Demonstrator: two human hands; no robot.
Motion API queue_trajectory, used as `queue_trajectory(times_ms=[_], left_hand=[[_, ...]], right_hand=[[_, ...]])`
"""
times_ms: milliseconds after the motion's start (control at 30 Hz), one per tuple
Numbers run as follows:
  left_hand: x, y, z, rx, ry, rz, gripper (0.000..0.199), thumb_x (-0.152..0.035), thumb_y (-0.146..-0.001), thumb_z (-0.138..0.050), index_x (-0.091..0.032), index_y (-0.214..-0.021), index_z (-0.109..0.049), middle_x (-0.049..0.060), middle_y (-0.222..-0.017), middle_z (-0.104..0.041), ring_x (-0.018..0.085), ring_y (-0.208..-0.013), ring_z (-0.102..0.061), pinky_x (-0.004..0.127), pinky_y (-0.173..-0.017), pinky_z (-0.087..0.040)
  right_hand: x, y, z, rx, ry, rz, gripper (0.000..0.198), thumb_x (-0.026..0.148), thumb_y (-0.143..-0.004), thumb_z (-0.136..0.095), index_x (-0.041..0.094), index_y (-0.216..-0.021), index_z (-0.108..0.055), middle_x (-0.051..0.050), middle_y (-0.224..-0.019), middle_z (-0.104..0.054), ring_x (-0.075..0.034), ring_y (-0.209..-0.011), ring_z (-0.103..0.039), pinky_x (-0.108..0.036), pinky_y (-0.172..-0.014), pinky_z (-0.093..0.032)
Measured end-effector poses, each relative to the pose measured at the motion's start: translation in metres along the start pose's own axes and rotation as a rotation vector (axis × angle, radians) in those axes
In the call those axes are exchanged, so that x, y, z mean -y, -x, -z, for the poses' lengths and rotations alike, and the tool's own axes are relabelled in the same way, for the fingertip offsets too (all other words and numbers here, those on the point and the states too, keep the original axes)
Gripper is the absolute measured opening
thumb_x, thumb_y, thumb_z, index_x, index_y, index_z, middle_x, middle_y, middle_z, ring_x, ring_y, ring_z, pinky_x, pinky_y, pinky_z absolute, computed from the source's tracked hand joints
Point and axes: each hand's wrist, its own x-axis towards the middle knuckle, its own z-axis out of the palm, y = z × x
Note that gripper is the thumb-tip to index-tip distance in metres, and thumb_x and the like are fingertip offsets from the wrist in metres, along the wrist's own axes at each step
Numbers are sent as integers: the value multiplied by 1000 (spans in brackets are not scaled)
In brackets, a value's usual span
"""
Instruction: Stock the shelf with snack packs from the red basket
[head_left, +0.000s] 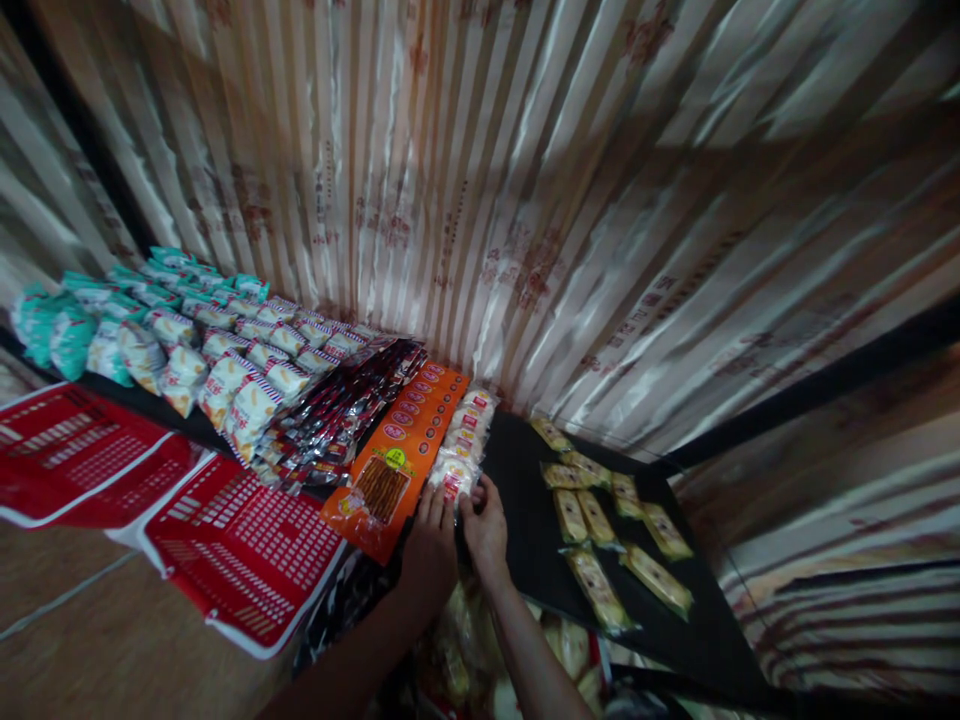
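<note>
At the near end of a row of white snack packets [470, 424] with red labels, both my hands are on the closest white snack packet [454, 476]. My left hand [431, 540] has its fingers pressed together over the packet's near left edge. On the right side, my right hand [486, 525] grips the same packet, its thumb and fingers curved at the edge. Left of this row lies a large orange snack bag [409, 425] with brown sticks pictured on it. The packet's underside is hidden.
Yellow wrapped snacks [596, 515] are scattered on the black tabletop [517, 500] to the right. Dark shiny packets [341, 410], white chip bags [251, 395] and teal bags [71, 335] stand leftward. Red baskets [247, 540] sit below; a pleated curtain [480, 180] hangs behind.
</note>
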Motion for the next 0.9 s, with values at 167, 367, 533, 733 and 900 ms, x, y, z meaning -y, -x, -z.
queue_trajectory(times_ms=[167, 367, 533, 733, 900], left_hand=[[0, 3, -8, -99, -24, -46, 49, -4, -80, -35, -2, -127, -44, 23, -132, -46, 33, -130, -33, 48, -99, -42], [3, 4, -9, -223, -23, -82, 44, -4, -82, -32, 0, -123, -47, 26, -131, -46, 32, -130, -33, 46, -97, -44], [-11, 12, 17, -183, 62, -125, 35, -10, -84, -35, -7, -112, -56, 20, -122, -54, 28, -119, -48, 41, -94, -47], [-50, 55, 24, 215, 390, -200, 28, -14, -82, -44, -18, -104, -60, 7, -105, -64, 18, -97, -58, 33, -89, -48], [-60, 84, -8, 465, 176, 45, 44, -4, -76, -40, -10, -117, -57, 16, -131, -50, 25, -123, -44, 37, -101, -39]], right_hand=[[-6, -1, 1, -40, -62, 10, 59, 44, -67, -56, 12, -117, -53, -8, -89, -66, -20, -81, -62, -32, -77, -48], [-4, 22, 15, -48, -173, 39, 58, 49, -72, -54, 12, -117, -53, -12, -100, -66, -20, -89, -63, -32, -81, -50], [-9, 68, 50, -11, -160, 94, 48, 46, -78, -51, 14, -114, -55, -11, -99, -68, -19, -87, -65, -30, -78, -52], [-52, 110, 95, 207, 102, 190, 34, 39, -83, -43, 20, -100, -65, -9, -101, -70, -21, -94, -65, -32, -84, -51], [-96, 118, 111, 254, 535, 163, 40, 19, -74, -45, 17, -109, -64, -11, -115, -64, -24, -109, -58, -35, -96, -44]])
